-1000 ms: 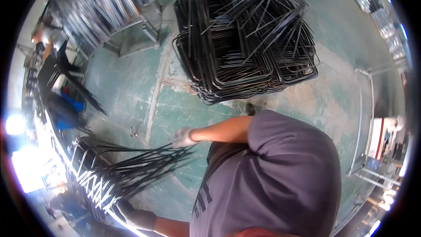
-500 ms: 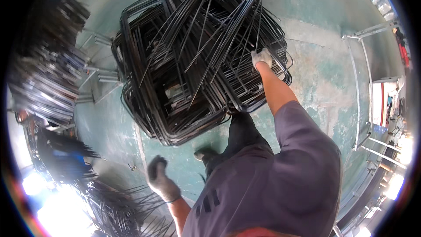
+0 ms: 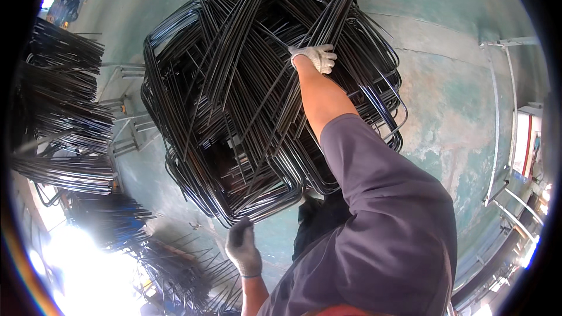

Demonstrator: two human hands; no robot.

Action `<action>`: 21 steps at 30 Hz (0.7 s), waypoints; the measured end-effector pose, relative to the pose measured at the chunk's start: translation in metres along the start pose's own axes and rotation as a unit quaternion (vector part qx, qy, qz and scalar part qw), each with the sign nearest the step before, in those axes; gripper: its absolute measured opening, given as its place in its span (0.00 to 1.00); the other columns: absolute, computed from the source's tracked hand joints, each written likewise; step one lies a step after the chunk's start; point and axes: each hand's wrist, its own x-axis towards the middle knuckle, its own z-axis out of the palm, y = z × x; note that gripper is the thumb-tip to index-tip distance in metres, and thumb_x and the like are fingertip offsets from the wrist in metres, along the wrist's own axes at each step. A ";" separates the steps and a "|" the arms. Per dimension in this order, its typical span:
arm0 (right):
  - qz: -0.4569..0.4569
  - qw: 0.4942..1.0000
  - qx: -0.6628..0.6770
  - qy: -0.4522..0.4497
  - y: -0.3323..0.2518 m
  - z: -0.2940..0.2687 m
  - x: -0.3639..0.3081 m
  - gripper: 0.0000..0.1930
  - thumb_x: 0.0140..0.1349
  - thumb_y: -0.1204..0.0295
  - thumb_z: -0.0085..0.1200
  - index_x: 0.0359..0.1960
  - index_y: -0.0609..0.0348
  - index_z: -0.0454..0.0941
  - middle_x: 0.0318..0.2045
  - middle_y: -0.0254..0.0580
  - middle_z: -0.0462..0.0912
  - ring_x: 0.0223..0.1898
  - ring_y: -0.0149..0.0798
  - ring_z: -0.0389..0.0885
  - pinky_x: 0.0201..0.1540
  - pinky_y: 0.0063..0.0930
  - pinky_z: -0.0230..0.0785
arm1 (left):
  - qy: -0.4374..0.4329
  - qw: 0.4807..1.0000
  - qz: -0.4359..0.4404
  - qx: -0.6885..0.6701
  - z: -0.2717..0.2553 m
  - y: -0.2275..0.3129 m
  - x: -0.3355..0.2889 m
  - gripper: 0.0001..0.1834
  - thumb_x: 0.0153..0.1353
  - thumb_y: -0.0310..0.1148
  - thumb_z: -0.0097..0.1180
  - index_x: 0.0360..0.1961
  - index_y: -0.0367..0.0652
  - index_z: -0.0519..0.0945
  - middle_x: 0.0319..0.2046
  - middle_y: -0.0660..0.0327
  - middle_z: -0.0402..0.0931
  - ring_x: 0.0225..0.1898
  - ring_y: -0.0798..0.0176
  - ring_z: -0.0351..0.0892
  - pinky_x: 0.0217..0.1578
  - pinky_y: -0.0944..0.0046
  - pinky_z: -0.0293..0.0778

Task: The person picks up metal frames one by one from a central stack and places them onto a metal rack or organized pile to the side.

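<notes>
Glaring light (image 3: 88, 275) flanks a worn green floor (image 3: 468, 35).

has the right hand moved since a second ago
Yes, forward and rightward: the right hand was clear of the pile of dark metal frames, on its near side, and is now over it.

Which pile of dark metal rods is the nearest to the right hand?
The large central pile, directly beneath the right hand; the other piles are along the picture's left side.

Dark rod pile (image 3: 252, 88) partly out of sight (behind the right hand (image 3: 314, 58)).
</notes>
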 end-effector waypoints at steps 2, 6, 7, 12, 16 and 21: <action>-0.016 1.000 0.016 0.014 -0.007 0.019 0.010 0.56 0.49 0.41 0.85 0.71 0.61 0.66 0.64 0.53 0.79 0.59 0.49 0.87 0.59 0.44 0.84 | -0.020 1.000 -0.001 0.014 0.018 0.003 -0.006 0.12 0.75 0.17 0.58 0.56 0.30 0.87 0.53 0.54 0.90 0.55 0.62 0.88 0.60 0.61 0.82; 0.000 0.991 0.128 -0.047 -0.009 0.029 0.050 0.37 0.59 0.63 0.80 0.64 0.66 0.70 0.52 0.54 0.90 0.53 0.54 0.96 0.53 0.46 0.93 | -0.022 0.998 0.020 0.060 0.025 -0.003 0.005 0.12 0.75 0.17 0.60 0.56 0.32 0.88 0.52 0.53 0.90 0.55 0.62 0.88 0.60 0.61 0.82; 0.002 0.984 0.149 -0.099 -0.008 0.027 0.056 0.35 0.60 0.65 0.78 0.63 0.66 0.71 0.53 0.54 0.90 0.53 0.55 0.96 0.52 0.47 0.94 | -0.015 0.997 0.017 0.068 0.025 0.002 0.010 0.12 0.75 0.18 0.60 0.56 0.32 0.88 0.52 0.54 0.91 0.55 0.62 0.88 0.59 0.61 0.82; 0.005 0.941 0.258 -0.219 0.008 0.009 0.066 0.18 0.60 0.71 0.68 0.52 0.63 0.90 0.51 0.48 0.94 0.52 0.45 0.96 0.54 0.37 0.87 | -0.001 0.998 0.037 0.042 0.022 0.025 0.035 0.12 0.76 0.17 0.61 0.57 0.33 0.88 0.50 0.57 0.91 0.54 0.64 0.88 0.58 0.61 0.83; 0.023 0.931 0.278 -0.235 0.020 0.018 0.065 0.11 0.58 0.68 0.72 0.38 0.63 0.91 0.35 0.47 0.93 0.36 0.42 0.94 0.42 0.38 0.84 | -0.036 0.992 0.096 0.073 0.036 0.054 0.068 0.13 0.75 0.17 0.62 0.57 0.34 0.87 0.52 0.54 0.90 0.54 0.61 0.89 0.58 0.59 0.84; 0.003 0.951 0.247 -0.185 0.096 0.013 -0.001 0.20 0.56 0.65 0.75 0.42 0.73 0.89 0.37 0.52 0.94 0.40 0.38 0.93 0.45 0.44 0.84 | -0.089 0.948 0.217 0.215 0.085 0.110 0.112 0.20 0.67 0.25 0.71 0.59 0.34 0.86 0.55 0.45 0.88 0.57 0.42 0.90 0.62 0.51 0.84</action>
